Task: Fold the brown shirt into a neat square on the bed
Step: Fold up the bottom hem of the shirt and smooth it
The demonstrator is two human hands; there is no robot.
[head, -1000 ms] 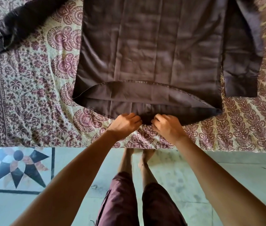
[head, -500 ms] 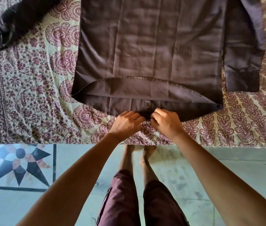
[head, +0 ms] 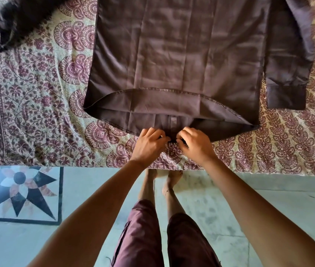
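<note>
Two hands pinch the near hem of the brown shirt [head: 181, 54] at its middle, the left hand [head: 149, 145] and the right hand [head: 197, 146] almost touching, both curled on the cloth. The shirt lies spread on the patterned bed [head: 27, 112], close to its near edge.

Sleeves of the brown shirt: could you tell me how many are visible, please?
2. The outstretched sleeve lies at upper left; the straight sleeve lies alongside the shirt at right.
</note>
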